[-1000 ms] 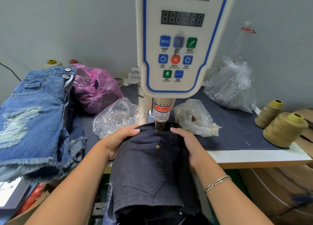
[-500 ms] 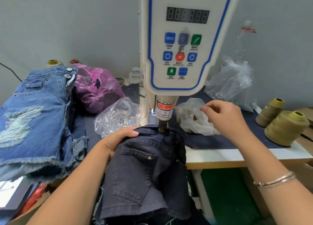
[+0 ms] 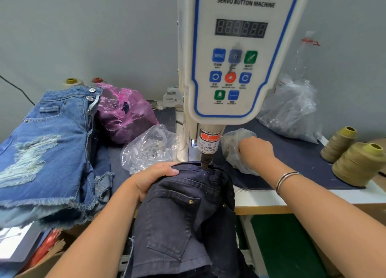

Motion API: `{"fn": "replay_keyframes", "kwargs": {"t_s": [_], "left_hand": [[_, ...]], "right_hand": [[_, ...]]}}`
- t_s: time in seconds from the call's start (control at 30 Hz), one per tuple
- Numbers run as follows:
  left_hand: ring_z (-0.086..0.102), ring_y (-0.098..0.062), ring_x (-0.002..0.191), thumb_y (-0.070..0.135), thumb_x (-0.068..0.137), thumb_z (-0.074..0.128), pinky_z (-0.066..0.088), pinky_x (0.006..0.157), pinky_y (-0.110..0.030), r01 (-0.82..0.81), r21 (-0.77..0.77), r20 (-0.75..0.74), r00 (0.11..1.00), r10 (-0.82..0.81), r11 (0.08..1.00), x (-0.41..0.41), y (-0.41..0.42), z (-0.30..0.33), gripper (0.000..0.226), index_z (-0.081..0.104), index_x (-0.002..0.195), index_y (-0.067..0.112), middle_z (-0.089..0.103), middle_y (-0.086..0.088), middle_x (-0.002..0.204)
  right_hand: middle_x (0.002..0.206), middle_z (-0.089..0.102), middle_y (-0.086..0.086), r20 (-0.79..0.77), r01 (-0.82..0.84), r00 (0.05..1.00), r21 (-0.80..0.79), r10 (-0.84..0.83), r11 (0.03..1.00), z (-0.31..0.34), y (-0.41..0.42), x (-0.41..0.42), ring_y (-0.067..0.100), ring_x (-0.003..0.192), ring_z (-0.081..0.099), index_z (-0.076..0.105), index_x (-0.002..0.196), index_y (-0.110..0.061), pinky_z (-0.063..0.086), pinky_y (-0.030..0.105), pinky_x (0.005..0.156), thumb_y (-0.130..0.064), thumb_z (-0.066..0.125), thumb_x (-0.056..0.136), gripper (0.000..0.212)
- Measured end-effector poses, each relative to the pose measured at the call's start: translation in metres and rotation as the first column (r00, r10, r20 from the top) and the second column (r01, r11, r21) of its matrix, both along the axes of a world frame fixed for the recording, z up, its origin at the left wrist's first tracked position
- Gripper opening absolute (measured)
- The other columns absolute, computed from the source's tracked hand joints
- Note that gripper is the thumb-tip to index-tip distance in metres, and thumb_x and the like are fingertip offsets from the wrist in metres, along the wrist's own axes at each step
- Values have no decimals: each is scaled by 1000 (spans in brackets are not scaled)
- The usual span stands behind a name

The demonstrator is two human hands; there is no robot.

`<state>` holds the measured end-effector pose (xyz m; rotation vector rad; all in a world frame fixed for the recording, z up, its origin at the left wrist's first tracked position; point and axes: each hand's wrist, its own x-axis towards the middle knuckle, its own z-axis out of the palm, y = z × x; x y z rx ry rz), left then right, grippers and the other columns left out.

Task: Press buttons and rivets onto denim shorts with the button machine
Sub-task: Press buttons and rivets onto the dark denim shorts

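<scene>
Dark denim shorts (image 3: 183,210) hang over the table's front edge, waistband under the press head (image 3: 205,162) of the white servo button machine (image 3: 240,54). A brass rivet (image 3: 190,202) shows at the pocket corner. My left hand (image 3: 152,178) holds the waistband's left side, fingers laid over the top and thumb hidden under the cloth. My right hand (image 3: 258,150) reaches into a small clear bag of metal parts (image 3: 234,152) right of the press head. Its fingertips are hidden inside the bag.
A stack of blue ripped denim shorts (image 3: 48,144) lies at the left. Behind it sit a pink bag (image 3: 125,114) and another clear bag (image 3: 150,148). A large clear bag (image 3: 292,110) and two olive thread cones (image 3: 359,162) stand on the right.
My right hand left the waistband, moved right and went down into the small clear bag. The shorts' right side dropped slightly. My left hand stayed on the waistband.
</scene>
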<state>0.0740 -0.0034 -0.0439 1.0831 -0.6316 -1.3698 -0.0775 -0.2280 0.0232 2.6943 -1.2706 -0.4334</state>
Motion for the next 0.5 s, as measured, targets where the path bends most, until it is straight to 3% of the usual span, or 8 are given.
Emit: {"fn": "replay_keyframes", "kwargs": {"t_s": [0.07, 0.17, 0.23, 0.33, 0.43, 0.5], "left_hand": [[58, -32, 117, 26, 71, 76, 48, 101, -39, 18, -44, -14, 1000, -19, 999, -3, -1, 2, 62, 61, 127, 5, 57, -23, 132], [62, -27, 114, 29, 84, 62, 51, 93, -34, -22, -39, -23, 1000, 21, 999, -4, -2, 2, 41, 67, 120, 9, 62, -19, 128], [60, -30, 114, 25, 82, 62, 51, 96, -38, -50, -7, -10, 999, 50, 999, -2, -2, 0, 45, 64, 122, 4, 60, -23, 129], [60, -33, 109, 23, 72, 70, 51, 96, -38, -41, 13, 6, 999, 41, 999, 0, -1, 0, 59, 60, 123, -2, 60, -27, 125], [65, -29, 103, 18, 77, 66, 54, 90, -34, -26, 17, 0, 1000, 26, 1000, -2, -2, 1, 42, 67, 116, 2, 64, -23, 120], [64, -28, 107, 17, 80, 61, 53, 91, -33, -37, 23, 26, 999, 36, 999, -3, -4, 2, 43, 64, 121, 2, 64, -21, 122]], "right_hand": [[114, 62, 4, 19, -47, 999, -59, 48, 997, -6, 0, -1, 28, 107, 60, 62, 111, -13, 45, 34, 86, -13, 52, 92, 21], [107, 65, 4, 4, -74, 997, -95, 75, 993, -11, -2, -3, 28, 100, 63, 63, 108, -12, 47, 32, 78, -10, 53, 92, 19], [109, 64, 4, -12, -80, 997, -87, 79, 993, -10, -2, -3, 27, 101, 63, 62, 111, -12, 45, 31, 76, -11, 53, 92, 21], [116, 61, 4, -40, -64, 997, -56, 62, 996, -8, -4, 0, 28, 107, 60, 58, 116, -12, 46, 32, 82, -14, 54, 93, 24], [117, 63, 4, -100, -54, 994, -50, 48, 997, -10, -4, -1, 25, 109, 61, 58, 121, -12, 47, 31, 88, -13, 50, 95, 27], [111, 65, 6, -62, -90, 995, -115, 83, 989, -15, -3, -2, 28, 103, 64, 60, 116, -12, 51, 34, 87, -10, 50, 94, 24]]}}
